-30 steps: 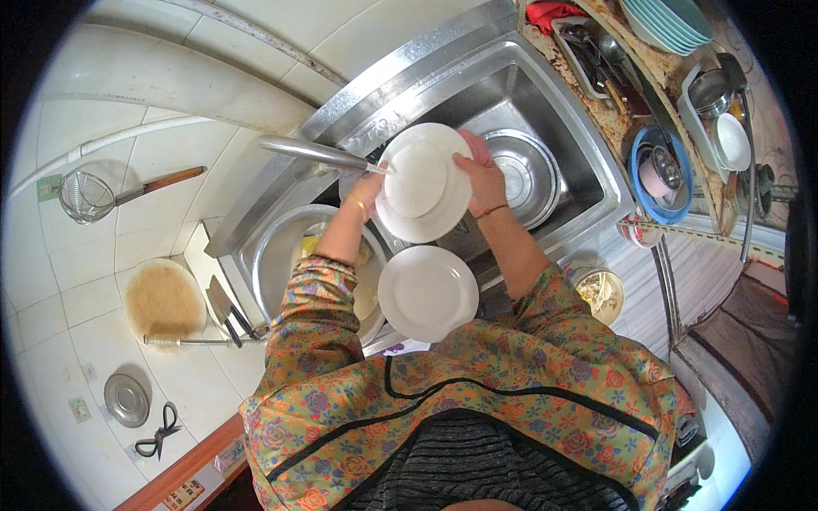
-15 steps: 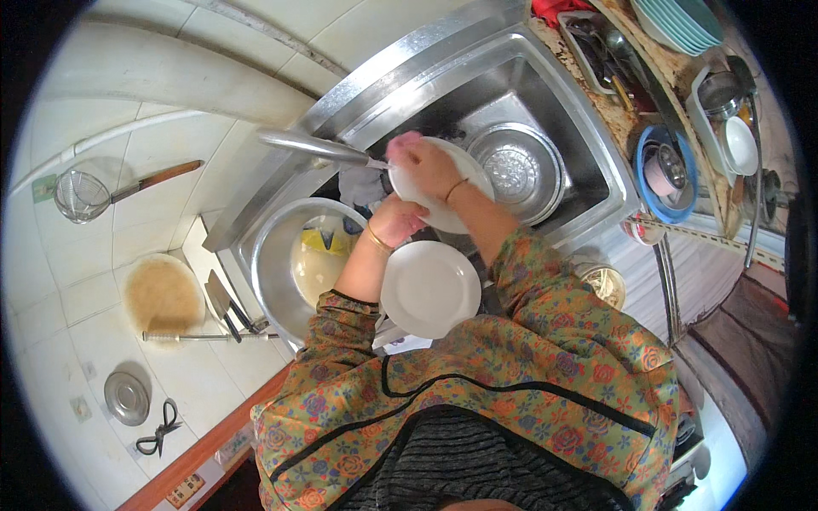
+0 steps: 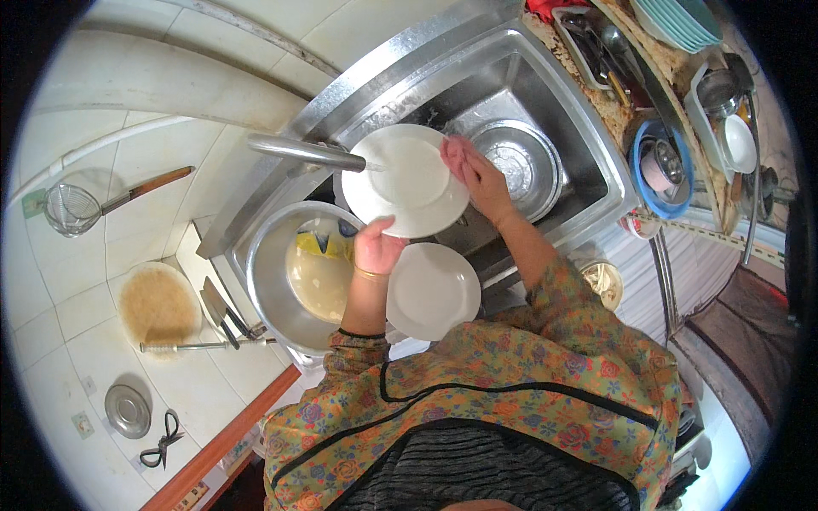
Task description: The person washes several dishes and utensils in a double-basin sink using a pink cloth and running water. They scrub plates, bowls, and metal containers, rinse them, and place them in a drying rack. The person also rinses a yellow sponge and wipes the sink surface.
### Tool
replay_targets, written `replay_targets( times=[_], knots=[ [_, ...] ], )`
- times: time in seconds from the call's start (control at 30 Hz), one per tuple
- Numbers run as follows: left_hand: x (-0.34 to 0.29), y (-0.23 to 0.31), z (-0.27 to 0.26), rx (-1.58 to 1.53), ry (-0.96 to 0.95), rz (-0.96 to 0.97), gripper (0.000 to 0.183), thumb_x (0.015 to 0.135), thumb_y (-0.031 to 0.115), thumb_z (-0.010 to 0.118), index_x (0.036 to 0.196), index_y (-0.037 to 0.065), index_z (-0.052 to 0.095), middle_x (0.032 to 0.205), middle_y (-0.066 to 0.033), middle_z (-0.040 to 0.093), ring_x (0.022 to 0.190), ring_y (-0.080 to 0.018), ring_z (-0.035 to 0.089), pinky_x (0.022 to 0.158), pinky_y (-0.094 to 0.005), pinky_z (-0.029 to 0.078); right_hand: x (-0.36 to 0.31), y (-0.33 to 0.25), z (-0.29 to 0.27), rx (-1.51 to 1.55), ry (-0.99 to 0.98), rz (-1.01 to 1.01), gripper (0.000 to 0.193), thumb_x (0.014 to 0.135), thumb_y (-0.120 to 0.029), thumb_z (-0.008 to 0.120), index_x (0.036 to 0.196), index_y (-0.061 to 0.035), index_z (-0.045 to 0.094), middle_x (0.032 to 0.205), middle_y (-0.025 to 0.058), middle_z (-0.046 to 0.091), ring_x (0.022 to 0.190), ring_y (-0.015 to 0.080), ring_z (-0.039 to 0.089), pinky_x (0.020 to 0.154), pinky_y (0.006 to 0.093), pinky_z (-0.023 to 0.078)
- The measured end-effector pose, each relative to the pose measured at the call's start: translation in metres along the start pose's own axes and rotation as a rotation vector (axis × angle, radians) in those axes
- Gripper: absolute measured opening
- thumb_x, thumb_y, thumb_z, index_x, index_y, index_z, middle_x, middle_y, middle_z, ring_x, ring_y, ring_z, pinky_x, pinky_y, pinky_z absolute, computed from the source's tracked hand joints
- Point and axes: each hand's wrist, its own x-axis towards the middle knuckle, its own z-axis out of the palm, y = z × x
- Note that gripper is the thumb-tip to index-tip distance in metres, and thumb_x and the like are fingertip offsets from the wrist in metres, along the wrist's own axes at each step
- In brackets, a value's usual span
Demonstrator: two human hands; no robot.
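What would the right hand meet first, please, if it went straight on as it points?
Beyond its pink cloth, the right hand would likely meet the held white plate, though depth is unclear.

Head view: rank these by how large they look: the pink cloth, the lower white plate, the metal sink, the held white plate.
1. Metal sink
2. Held white plate
3. Lower white plate
4. Pink cloth
The plates' true sizes are unsure: the held one may be nearer the camera.

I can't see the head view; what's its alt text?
A person's left hand holds a round white plate under a silver metal faucet at a stainless-steel sink; the right hand holds a crumpled pink cloth at the plate's edge.
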Motion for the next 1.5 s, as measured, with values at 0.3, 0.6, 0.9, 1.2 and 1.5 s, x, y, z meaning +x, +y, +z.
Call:
replay_targets(
  times=[0.3,0.6,0.9,1.2,1.5],
  knots=[
    [-0.004,0.019,0.008,0.517,0.005,-0.131,0.043,0.079,-0.005,0.056,0.122,-0.002,0.057,0.102,-0.0133,0.068,0.098,-0.0279,0.066,0.09,-0.0403,0.053,0.056,-0.018,0.074,0.184,-0.128,-0.332,0.032,0.094,-0.008,0.052,0.123,-0.0105,0.065,0.133,0.0101,0.06,0.124,0.0286,0.055,0.108,0.0394,0.04],
    [0.042,0.037,0.035,0.534,0.067,-0.052,0.036,0.096,0.009,0.055,0.13,-0.001,0.052,0.12,-0.0135,0.065,0.107,-0.024,0.065,0.091,-0.0375,0.054,-0.038,-0.024,0.024,0.223,-0.192,-0.29,0.033,0.091,-0.003,0.052,0.122,-0.0068,0.065,0.133,0.0121,0.06,0.125,0.0278,0.055,0.108,0.0403,0.041],
    [0.052,0.03,0.074,1.637,0.285,0.672,0.019,0.092,0.014,0.068,0.105,0.001,0.07,0.081,-0.0075,0.068,0.072,-0.0104,0.058,0.068,-0.0279,0.048,-0.057,0.145,-0.056,-0.341,-0.088,0.563,0.026,0.096,-0.028,0.057,0.11,-0.0109,0.069,0.099,0.0161,0.072,0.094,0.0271,0.071,0.082,0.0386,0.057],
    [0.02,0.027,0.084,1.691,0.234,0.915,0.019,0.093,0.014,0.068,0.107,0.001,0.071,0.08,-0.0123,0.069,0.072,-0.0139,0.062,0.071,-0.0287,0.051,0.009,0.239,-0.096,-0.897,-0.092,0.896,0.036,0.089,-0.026,0.061,0.12,-0.0068,0.064,0.123,0.0153,0.065,0.109,0.0323,0.066,0.09,0.0431,0.055],
    [-0.05,0.024,0.043,1.74,0.224,0.805,0.023,0.093,0.014,0.068,0.109,-0.002,0.071,0.079,-0.01,0.069,0.069,-0.0142,0.061,0.065,-0.0283,0.05,0.033,0.192,-0.107,-0.78,-0.283,1.091,0.046,0.076,-0.03,0.077,0.116,-0.0096,0.069,0.119,0.0124,0.069,0.108,0.0257,0.068,0.09,0.0401,0.055]
  ],
)
